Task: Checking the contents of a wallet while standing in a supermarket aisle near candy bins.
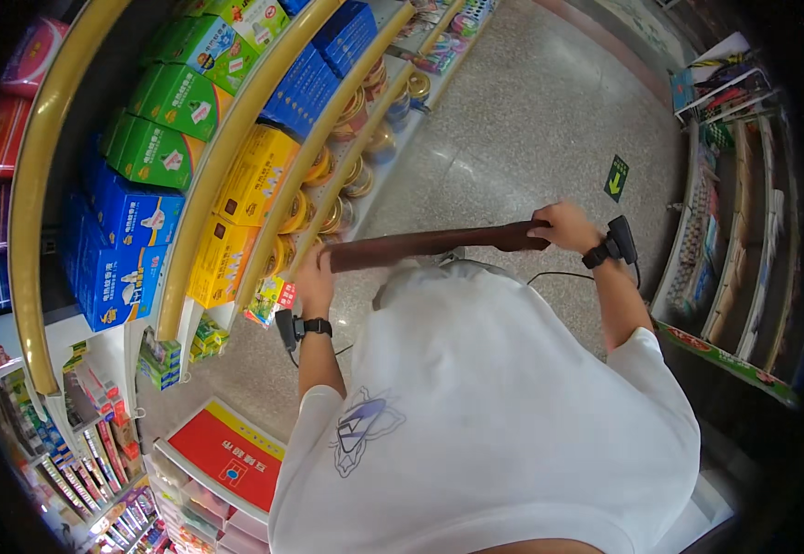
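Observation:
A dark brown strip of material (429, 244), perhaps cloth, is stretched between my two hands in front of my waist. My left hand (314, 280) grips one end, beside the shelf edge. The other end is pinched by my right hand (566, 227), out over the speckled floor (485, 131). Both wrists wear a black strap with a small device and a cable. What lies under the strip at my waist is partly hidden by my white T-shirt (485, 388).
Curved shelves on the left hold green boxes (176, 104), blue boxes (128, 277), yellow boxes (225, 260) and round tins (339, 215). Another stocked shelf (741, 228) stands at the right. A green floor sticker (616, 178) bears an arrow. A red sign panel (228, 453) is at lower left.

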The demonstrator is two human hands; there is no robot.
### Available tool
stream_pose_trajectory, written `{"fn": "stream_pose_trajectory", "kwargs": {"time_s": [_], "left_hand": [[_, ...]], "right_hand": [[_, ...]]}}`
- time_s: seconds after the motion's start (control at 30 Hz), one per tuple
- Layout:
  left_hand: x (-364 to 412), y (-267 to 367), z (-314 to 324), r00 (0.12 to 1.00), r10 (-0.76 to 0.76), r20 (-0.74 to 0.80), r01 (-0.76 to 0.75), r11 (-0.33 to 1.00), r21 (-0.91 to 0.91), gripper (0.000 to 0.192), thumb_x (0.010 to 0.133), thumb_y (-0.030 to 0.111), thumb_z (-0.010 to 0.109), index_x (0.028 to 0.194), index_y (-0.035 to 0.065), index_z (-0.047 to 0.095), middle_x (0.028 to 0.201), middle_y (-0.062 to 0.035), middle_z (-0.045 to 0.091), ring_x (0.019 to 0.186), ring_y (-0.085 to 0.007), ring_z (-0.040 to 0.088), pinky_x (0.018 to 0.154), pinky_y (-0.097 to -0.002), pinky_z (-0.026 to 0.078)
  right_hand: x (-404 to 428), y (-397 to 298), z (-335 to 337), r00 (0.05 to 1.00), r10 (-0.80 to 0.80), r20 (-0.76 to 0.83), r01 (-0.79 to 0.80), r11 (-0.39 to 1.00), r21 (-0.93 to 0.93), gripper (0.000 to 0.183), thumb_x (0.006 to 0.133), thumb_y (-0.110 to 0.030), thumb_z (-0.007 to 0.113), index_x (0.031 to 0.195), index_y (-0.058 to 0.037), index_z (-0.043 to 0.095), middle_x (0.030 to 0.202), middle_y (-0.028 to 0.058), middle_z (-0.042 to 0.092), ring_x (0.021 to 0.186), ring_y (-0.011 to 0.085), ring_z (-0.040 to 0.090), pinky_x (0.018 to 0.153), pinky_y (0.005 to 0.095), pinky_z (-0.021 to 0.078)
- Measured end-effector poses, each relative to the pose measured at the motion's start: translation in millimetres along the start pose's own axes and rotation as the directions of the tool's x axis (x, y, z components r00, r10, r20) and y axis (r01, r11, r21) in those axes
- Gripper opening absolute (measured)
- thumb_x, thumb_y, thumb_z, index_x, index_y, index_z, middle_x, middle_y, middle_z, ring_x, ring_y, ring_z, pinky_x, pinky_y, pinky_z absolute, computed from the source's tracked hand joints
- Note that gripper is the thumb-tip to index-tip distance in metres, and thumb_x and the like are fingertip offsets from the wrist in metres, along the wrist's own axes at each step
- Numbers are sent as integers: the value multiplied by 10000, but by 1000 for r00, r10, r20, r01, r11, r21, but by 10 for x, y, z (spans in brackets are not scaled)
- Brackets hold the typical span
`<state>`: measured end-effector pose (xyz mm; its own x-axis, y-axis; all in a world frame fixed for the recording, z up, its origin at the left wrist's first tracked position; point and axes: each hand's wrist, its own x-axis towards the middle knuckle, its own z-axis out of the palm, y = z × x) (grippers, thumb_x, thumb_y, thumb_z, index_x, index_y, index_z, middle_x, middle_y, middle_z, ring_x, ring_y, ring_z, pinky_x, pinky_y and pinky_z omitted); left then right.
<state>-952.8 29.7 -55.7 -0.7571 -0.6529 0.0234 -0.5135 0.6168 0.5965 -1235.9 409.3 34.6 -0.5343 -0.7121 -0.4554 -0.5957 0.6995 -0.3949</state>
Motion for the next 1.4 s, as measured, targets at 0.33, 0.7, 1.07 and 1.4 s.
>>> {"fn": "stream_pose_trajectory", "kwargs": {"time_s": [0.33, 0.7, 1.07, 1.4], "left_hand": [[-429, 11, -125, 920, 1, 391, 2, 1000, -7, 238, 808, 244, 698, 849, 10, 690, 787, -163, 663, 708, -303, 638, 641, -374, 481], [-47, -18, 46, 934, 122, 335, -95, 991, -97, 221, 858, 231, 632, 905, 20, 677, 829, -169, 659, 776, -344, 627, 687, -408, 476], [24, 232, -213, 954, 92, 284, -95, 995, -3, 209, 842, 183, 679, 915, -13, 676, 790, -149, 659, 681, -244, 623, 649, -331, 485], [12, 734, 102, 882, -18, 471, 110, 980, -167, 238, 869, 222, 646, 938, -4, 673, 823, -163, 678, 748, -238, 664, 654, -339, 494]], "right_hand": [[-319, 61, 750, 997, -60, -53, 68, 983, 170, 265, 795, -279, 706, 889, -39, 648, 745, 181, 620, 688, 349, 601, 619, 423, 451], [-218, 269, 908, 994, 108, -31, -85, 907, 413, 217, 839, -219, 665, 919, -17, 658, 779, 175, 651, 718, 301, 633, 663, 382, 477], [-198, 237, 518, 954, 280, -106, -200, 859, 470, 153, 801, -103, 691, 931, -26, 665, 786, 145, 647, 720, 224, 618, 677, 327, 478], [22, -182, 620, 988, 144, 64, -141, 619, 773, 221, 840, -212, 700, 929, -30, 612, 802, 28, 621, 764, 124, 568, 691, 290, 460]]}}
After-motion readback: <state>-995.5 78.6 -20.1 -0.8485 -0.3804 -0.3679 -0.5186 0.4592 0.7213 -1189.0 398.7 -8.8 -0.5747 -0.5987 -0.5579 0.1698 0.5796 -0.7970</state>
